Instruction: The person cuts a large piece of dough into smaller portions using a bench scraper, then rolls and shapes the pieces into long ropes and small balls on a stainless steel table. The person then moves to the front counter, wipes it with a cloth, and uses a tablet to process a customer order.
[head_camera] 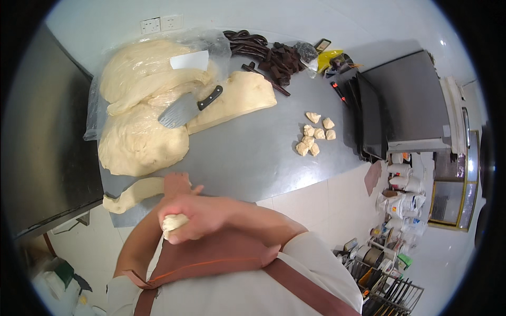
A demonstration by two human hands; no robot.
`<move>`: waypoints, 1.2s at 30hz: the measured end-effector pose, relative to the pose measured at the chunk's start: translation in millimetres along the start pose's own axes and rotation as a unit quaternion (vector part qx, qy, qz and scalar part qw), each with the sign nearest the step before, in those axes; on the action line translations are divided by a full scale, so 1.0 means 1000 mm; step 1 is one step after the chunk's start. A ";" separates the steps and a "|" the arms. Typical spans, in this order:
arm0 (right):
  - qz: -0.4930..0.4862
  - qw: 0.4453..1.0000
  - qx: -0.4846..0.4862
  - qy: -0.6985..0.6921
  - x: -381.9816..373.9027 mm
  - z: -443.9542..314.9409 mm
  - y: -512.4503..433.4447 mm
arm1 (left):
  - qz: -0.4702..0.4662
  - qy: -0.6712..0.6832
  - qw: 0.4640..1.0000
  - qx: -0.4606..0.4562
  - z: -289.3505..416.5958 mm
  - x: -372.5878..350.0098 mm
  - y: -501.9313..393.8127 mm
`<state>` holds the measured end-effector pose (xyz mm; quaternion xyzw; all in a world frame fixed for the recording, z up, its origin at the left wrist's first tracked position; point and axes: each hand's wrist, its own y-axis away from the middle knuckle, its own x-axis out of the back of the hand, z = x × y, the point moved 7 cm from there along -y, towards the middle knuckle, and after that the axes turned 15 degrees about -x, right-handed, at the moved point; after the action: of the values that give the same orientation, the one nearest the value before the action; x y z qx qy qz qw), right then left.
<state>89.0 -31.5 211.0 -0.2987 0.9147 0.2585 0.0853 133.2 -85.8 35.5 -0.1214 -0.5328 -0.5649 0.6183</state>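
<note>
My right hand is closed around a small lump of pale dough, close to my apron. Beyond it, my left hand lies at the right end of a long dough strip by the table's near edge; its thumb points away, and its grip is partly hidden. Large dough masses lie behind, partly under clear plastic. A broad-bladed knife with a black handle rests on the dough, beside a thick dough slab. Several small dough pieces sit on the metal table.
Dark brown strips and chunks are heaped against the wall. A black and orange tool lies near upright black trays at the right. A dark metal cabinet borders the left side.
</note>
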 end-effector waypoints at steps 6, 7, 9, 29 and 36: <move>0.574 0.802 0.101 0.129 0.124 -0.016 0.148 | 0.363 0.142 0.921 -0.002 -0.038 -0.004 0.066; 0.692 0.710 0.040 0.125 0.161 0.007 0.174 | 0.356 0.140 0.922 0.065 -0.065 -0.014 0.083; 0.780 0.575 -0.015 0.245 0.222 0.042 0.196 | 0.410 0.093 0.899 0.120 -0.108 -0.018 0.121; 0.324 0.822 -0.096 0.459 0.047 0.156 -0.175 | 0.256 -0.054 0.957 0.123 -0.186 -0.065 0.124; 0.186 0.832 -0.157 0.499 0.032 0.087 -0.008 | 0.423 -0.065 0.904 -0.021 -0.093 -0.065 0.140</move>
<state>68.3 -7.7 123.6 -0.2207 0.8185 0.2256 -0.4800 310.8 -72.4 9.4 -0.3846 -0.4588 -0.2518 0.7603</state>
